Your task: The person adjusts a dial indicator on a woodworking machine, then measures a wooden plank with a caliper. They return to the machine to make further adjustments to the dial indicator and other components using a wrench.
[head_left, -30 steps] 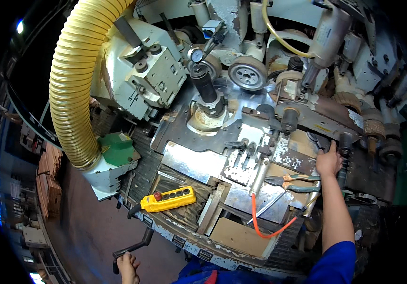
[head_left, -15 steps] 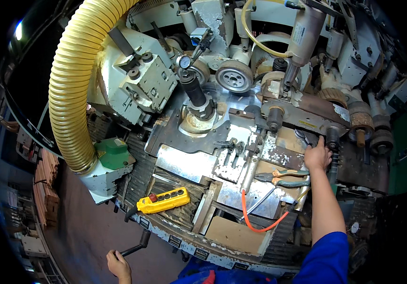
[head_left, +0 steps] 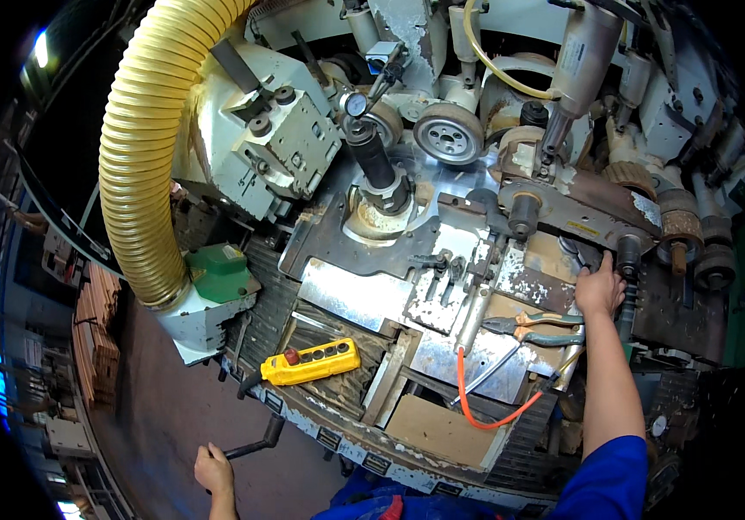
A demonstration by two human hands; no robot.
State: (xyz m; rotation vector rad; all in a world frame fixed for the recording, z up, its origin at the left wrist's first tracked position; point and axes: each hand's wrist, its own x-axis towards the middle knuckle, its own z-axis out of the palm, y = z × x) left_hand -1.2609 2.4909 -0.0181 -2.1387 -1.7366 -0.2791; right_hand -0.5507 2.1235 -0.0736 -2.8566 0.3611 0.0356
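Observation:
At the lower left, my left hand (head_left: 214, 471) is closed round the end of a black crank handle (head_left: 251, 448), whose bent arm reaches up to the front edge of the machine. My right hand (head_left: 599, 293) rests on the machine bed at the right, fingers apart, index finger pointing away from me. It lies beside a dark metal piece (head_left: 587, 255) and a black cylindrical fitting (head_left: 628, 251); its palm side is hidden. Just nearer to me, pliers (head_left: 535, 329) with grey-and-orange handles lie on the bed, close to my right forearm.
A yellow push-button pendant (head_left: 312, 362) lies on the front ledge. An orange hose (head_left: 468, 407) loops from a metal cylinder. A dial gauge (head_left: 354, 105) stands near a black spindle (head_left: 371, 156). A ribbed yellow duct (head_left: 139, 156) rises at left, with stacked wood strips (head_left: 97, 334) beyond.
The view has shifted, so the machine sits slightly further right in the picture. My left hand stays on the crank handle, and my right hand keeps its place on the bed.

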